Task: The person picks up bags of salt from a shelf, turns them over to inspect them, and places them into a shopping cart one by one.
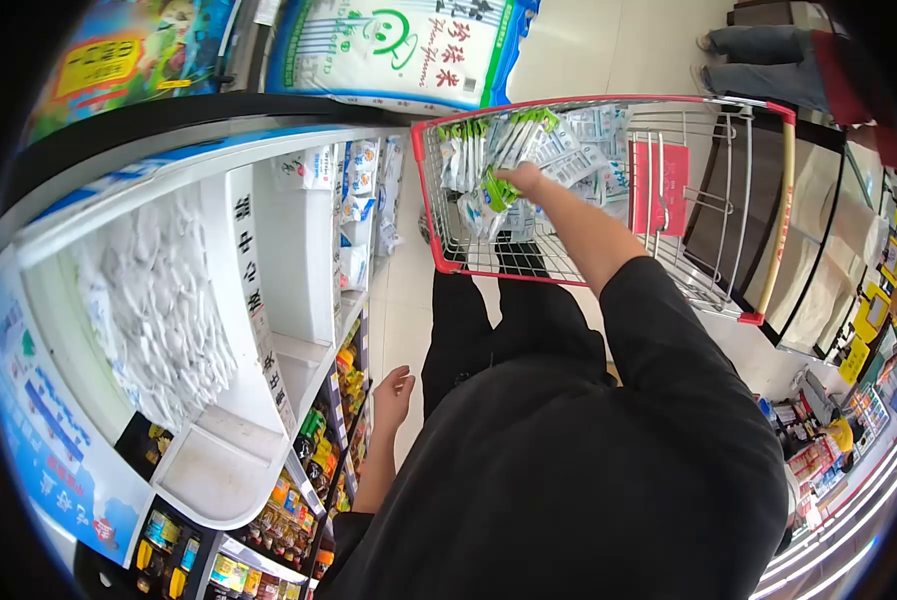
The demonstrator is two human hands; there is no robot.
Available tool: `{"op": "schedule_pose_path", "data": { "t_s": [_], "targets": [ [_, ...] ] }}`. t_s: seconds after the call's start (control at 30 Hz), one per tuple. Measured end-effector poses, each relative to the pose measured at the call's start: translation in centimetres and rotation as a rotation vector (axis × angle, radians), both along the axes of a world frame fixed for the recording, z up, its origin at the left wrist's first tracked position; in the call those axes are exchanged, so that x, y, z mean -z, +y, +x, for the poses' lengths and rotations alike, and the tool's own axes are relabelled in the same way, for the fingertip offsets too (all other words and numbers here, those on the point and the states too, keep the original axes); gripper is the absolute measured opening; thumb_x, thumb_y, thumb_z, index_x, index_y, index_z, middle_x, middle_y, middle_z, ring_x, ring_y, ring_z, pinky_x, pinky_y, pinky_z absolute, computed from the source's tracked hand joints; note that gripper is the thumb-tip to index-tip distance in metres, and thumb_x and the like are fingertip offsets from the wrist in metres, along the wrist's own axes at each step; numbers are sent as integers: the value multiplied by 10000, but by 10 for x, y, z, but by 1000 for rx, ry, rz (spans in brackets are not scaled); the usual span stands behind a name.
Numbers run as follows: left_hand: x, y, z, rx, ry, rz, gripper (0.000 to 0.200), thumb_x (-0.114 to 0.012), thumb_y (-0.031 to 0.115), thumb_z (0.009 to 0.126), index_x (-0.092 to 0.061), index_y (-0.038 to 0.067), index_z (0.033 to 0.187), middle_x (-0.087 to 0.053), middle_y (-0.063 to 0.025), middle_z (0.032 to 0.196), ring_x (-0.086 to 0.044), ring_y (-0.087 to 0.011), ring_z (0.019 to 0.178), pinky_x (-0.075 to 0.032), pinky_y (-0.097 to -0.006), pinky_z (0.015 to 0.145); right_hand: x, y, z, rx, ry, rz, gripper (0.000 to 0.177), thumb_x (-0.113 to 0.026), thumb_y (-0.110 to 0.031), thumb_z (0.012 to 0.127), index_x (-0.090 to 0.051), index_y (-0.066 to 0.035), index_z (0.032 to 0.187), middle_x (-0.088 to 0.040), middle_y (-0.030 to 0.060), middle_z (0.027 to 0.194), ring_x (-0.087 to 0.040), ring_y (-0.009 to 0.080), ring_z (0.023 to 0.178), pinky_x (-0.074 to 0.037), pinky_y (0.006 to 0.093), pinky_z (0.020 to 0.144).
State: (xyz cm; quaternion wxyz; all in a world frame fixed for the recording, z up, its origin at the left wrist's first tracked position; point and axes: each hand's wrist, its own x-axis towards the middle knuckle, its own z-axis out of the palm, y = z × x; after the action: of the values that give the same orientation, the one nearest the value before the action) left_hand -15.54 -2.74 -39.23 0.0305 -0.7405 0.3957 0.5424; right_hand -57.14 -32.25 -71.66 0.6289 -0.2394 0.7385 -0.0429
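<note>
My right hand (521, 180) reaches into the shopping cart (588, 275), its fingers closed on the green top of a green-and-white packet (494, 192). Around it in the cart lie many white packets (578, 165), some with green ends, partly overlapping. My left hand (393, 397) hangs low beside the shelf, with nothing in it and its fingers loosely bent and apart. To the left, a white shelf compartment holds a dense row of white packets (163, 310).
Large rice bags (393, 50) lie beyond the shelf end. Bottles and jars (283, 515) fill the lower shelves. A person in jeans (768, 60) stands at the upper right. Dark display bins (828, 230) border the cart's right side. Another person in yellow (840, 434) is farther off.
</note>
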Motion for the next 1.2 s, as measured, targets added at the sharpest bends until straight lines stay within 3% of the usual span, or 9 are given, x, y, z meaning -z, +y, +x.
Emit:
{"op": "schedule_pose_path", "data": {
  "t_s": [0.07, 0.23, 0.3, 0.37, 0.47, 0.63, 0.77, 0.87, 1.2],
  "targets": [
    [-1, -2, 9, 116, -1, -65, 380, -688, 234, 992, -679, -2, 1289, -737, -189, 1219, -740, -297, 1070, -575, -387, 926, 12, 32, 15, 9, -134, -112, 522, -845, -316, 877, -679, 67, 1190, -726, 134, 1012, -707, 233, 877, -610, 404, 700],
    [-30, -40, 37, 618, -122, -449, 338, -706, 249, 957, -696, 23, 1208, -722, -185, 1183, -692, -373, 1078, -547, -469, 936, -140, 81, 38, 130, -140, -150, 260, -766, -262, 908, -729, -28, 1015, -717, 69, 890, -677, 161, 743, -564, 317, 641],
    [-44, -59, 40, 611, -100, -549, 329, -708, 247, 952, -699, 31, 1200, -724, -182, 1173, -690, -375, 1071, -547, -475, 931, -125, 108, 24, -107, -57, -183, 242, -737, -247, 916, -721, -13, 972, -703, 62, 816, -661, 160, 695, -542, 310, 619],
    [-83, -96, 58, 562, -118, -805, 291, -716, 228, 933, -715, 48, 1161, -734, -167, 1129, -701, -372, 1005, -557, -472, 884, -156, 132, 20, -49, -196, -351, 295, -700, -264, 932, -706, 25, 986, -710, 91, 832, -661, 178, 693, -536, 308, 622],
    [-149, -136, 75, 483, -219, -1174, 211, -764, 203, 876, -739, 63, 1032, -742, -115, 1001, -712, -334, 862, -562, -425, 772, -259, 150, 38, 227, -292, -307, 422, -702, -270, 972, -632, 25, 1266, -750, 135, 1012, -728, 211, 871, -584, 324, 748],
    [-266, -165, 121, 79, -693, -1676, 327, -831, 91, 807, -741, 84, 1122, -728, -98, 1182, -681, -314, 1096, -535, -432, 970, -336, 161, 71, 253, -325, -435, 452, -699, -228, 986, -591, 39, 1334, -737, 164, 1127, -722, 240, 1026, -589, 354, 839],
    [-287, -184, 186, -195, -1080, -1390, 713, -817, 411, 869, -579, 12, 1411, -530, -248, 1491, -521, -494, 1328, -412, -526, 1141, -373, 142, 108, 130, -314, -571, 428, -697, -202, 988, -599, 56, 1316, -735, 162, 1130, -723, 230, 1024, -589, 337, 857],
    [-260, -196, 211, -82, -1060, -1077, 852, -814, 549, 828, -561, -2, 1428, -509, -239, 1527, -496, -481, 1370, -409, -558, 1135, -401, 120, 136, 1, -344, -658, 387, -698, -175, 985, -624, 59, 1285, -754, 158, 1094, -727, 224, 1008, -585, 326, 847],
    [-266, -189, 211, -24, -1016, -1089, 797, -813, 504, 829, -584, -29, 1375, -588, -239, 1452, -597, -446, 1267, -491, -526, 1027, -458, 101, 188, -331, -490, -756, 345, -689, -178, 1018, -635, 20, 1296, -773, 101, 1095, -732, 177, 1023, -568, 303, 865]
  ]
}}
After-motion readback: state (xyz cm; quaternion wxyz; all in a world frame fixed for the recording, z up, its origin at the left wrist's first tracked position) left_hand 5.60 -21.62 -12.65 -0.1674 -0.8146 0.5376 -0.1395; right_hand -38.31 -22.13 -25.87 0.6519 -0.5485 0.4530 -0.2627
